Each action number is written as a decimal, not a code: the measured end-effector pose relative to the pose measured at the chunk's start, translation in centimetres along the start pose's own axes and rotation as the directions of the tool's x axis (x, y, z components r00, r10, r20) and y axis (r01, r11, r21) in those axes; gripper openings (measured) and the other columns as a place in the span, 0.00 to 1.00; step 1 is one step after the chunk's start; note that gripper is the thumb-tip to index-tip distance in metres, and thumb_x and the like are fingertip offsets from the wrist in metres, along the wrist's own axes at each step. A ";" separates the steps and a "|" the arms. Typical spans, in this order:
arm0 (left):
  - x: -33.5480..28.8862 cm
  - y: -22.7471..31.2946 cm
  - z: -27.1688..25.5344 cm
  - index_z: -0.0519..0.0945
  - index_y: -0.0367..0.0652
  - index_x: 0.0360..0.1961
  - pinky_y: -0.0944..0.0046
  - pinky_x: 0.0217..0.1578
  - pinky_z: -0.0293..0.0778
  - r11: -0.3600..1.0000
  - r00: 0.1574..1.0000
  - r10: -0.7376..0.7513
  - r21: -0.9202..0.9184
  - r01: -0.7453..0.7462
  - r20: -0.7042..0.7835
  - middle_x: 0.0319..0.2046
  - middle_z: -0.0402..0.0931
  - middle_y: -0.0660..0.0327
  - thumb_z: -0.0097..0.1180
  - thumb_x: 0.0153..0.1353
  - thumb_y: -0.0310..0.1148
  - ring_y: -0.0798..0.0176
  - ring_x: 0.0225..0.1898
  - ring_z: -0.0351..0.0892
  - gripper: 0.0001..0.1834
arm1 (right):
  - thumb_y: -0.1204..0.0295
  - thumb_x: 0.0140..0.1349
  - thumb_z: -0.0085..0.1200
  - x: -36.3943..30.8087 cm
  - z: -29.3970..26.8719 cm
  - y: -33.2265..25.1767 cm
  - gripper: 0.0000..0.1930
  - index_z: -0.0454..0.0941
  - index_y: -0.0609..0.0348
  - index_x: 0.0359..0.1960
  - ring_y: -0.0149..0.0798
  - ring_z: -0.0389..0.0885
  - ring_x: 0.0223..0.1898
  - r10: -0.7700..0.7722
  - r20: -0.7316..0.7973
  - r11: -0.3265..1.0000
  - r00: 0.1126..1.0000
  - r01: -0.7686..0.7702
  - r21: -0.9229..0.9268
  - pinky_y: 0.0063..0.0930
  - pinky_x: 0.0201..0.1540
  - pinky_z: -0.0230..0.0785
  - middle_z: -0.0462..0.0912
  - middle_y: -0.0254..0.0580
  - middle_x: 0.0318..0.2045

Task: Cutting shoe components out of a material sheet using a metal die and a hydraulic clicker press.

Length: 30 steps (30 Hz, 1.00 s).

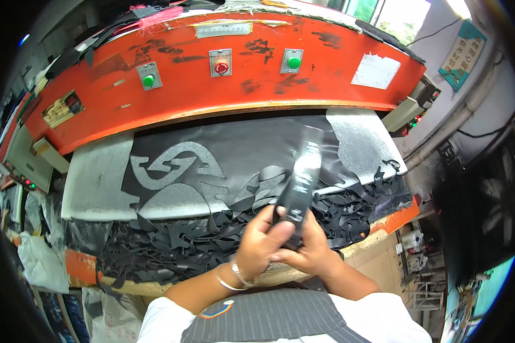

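Observation:
Both my hands hold a long, glossy black strip [300, 191] tilted upward in front of me. It has pale streaks and its far end is blurred; I cannot tell if it is one piece or a stack. My left hand [262, 239], with bangles at the wrist, grips its near end from the left, thumb across it. From the right, my right hand [313, 244] closes round the same end. Behind the strip lies a black leather-like sheet [257, 137] with curved shapes cut out, spread over a whitish cutting board [94, 171].
A heavy red press beam [183, 74] spans the far side, with two green buttons and a red one [221, 67]. Many black offcuts [171, 251] pile along the near edge. Plastic bags [40, 260] stand at left; a dark fan [492, 208] is at right.

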<state>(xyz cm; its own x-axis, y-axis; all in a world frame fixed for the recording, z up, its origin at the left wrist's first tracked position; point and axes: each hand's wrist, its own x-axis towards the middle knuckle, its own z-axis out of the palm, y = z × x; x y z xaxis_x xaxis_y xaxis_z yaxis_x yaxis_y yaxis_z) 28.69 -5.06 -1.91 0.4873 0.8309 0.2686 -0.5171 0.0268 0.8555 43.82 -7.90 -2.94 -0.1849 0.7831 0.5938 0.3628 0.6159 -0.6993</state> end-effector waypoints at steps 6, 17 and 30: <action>1.2 -3.7 4.0 0.75 0.36 0.53 0.73 0.40 0.72 0.993 0.994 -0.088 -0.081 0.083 -0.060 0.38 0.78 0.63 0.46 0.73 0.46 0.74 0.39 0.73 0.22 | 0.66 0.54 0.68 -1.7 -5.9 -0.1 0.27 0.74 0.61 0.54 0.55 0.68 0.55 0.181 0.249 0.976 0.951 -0.204 0.070 0.44 0.60 0.60 0.70 0.56 0.53; -4.3 6.2 -15.9 0.75 0.37 0.39 0.55 0.35 0.75 0.762 0.503 0.503 0.085 -0.642 -0.703 0.20 0.71 0.62 0.45 0.71 0.52 0.61 0.24 0.73 0.25 | 0.70 0.56 0.64 6.4 -5.7 1.8 0.26 0.68 0.73 0.51 0.66 0.71 0.49 -0.398 0.374 0.849 0.838 0.490 -0.195 0.46 0.54 0.66 0.68 0.69 0.52; 4.9 -1.9 -19.7 0.79 0.39 0.46 0.49 0.57 0.66 -0.012 0.911 0.386 0.986 0.165 -0.148 0.50 0.77 0.52 0.65 0.51 0.36 0.47 0.56 0.73 0.21 | 0.64 0.58 0.61 18.7 3.2 16.6 0.22 0.76 0.55 0.54 0.52 0.72 0.56 0.007 0.740 0.623 0.673 0.575 -0.530 0.42 0.57 0.63 0.73 0.52 0.54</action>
<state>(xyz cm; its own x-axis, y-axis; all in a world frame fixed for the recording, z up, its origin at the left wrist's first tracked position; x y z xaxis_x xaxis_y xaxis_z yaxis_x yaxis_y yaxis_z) 18.21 9.93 -10.89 0.1404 0.8490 0.5094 0.7807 -0.4114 0.4704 43.48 17.17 -4.70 -0.7974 0.5951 0.1000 0.6034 0.7889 0.1165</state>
